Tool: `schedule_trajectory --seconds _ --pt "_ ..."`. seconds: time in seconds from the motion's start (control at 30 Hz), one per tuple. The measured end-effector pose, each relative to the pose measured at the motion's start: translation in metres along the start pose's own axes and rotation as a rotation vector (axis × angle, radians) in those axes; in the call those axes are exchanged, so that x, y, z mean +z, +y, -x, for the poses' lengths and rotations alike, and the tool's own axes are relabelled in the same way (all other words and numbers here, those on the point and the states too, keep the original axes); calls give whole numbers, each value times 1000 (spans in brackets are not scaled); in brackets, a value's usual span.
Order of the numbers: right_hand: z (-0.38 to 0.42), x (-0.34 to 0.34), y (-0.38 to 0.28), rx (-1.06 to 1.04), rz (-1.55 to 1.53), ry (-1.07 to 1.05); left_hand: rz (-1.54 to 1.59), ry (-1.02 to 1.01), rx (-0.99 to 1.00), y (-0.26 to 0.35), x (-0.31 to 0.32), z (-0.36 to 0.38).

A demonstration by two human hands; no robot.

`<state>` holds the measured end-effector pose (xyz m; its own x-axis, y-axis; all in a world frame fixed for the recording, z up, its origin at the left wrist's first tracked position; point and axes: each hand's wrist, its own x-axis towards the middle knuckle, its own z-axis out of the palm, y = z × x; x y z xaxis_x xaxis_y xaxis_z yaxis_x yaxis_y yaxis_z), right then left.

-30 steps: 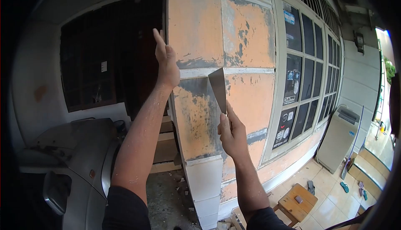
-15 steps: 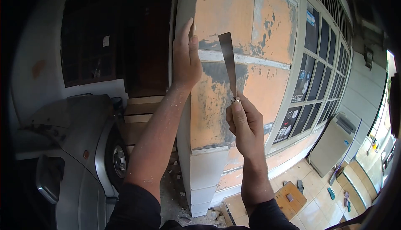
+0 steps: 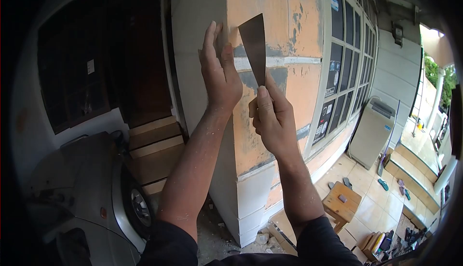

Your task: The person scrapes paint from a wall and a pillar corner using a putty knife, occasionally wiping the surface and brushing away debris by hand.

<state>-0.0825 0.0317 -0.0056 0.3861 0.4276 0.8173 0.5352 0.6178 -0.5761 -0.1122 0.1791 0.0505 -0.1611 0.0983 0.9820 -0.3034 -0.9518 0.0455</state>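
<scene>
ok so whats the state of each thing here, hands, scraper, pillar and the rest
right hand: shut on the scraper handle, thumb up along it
scraper: blade up, broad end at the pillar's grey band
left hand: open, flat at the pillar's corner
pillar: orange paint patchy, grey showing through
windows: shut, stickers on the panes
wooden stool: upright on the tiles, small thing on top
car: parked beside the steps

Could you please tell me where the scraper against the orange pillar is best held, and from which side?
Grip the scraper by its narrow handle end, coming from below, as the right hand does. The blade widens upward to its working edge against the pillar, so the top must stay free. The left hand rests flat on the pillar's corner.
</scene>
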Motion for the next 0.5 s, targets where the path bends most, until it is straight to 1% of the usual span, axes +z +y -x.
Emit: schedule_trajectory --seconds 0.03,0.1,0.13,0.2,0.23,0.3,0.37,0.4,0.43,0.47,0.5 --pt "0 2 -1 -1 15 14 20 -3 -2 -3 1 1" --pt "0 6 -4 72 33 16 -26 4 46 -4 1 0" --pt "0 8 -5 58 35 29 -13 1 60 -3 1 -1" --pt "-1 7 -10 102 112 25 161 41 -14 3 2 -1" --pt "-6 7 -12 82 118 36 176 43 5 5 0 -1" --pt "-20 5 -14 164 197 40 323 2 -116 9 -1 0" --pt "-76 18 -6 -154 354 176 331 9 -99 5 -1 -1" --pt "-106 18 -8 -294 436 255 343 -2 -145 11 -5 0" --pt "-117 17 -48 -33 335 186 361 -4 -188 14 -5 0" --pt "-124 14 -75 69 249 163 337 7 -155 12 -4 -2" --pt "-122 13 -73 76 259 174 349 1 -163 10 -3 -1"
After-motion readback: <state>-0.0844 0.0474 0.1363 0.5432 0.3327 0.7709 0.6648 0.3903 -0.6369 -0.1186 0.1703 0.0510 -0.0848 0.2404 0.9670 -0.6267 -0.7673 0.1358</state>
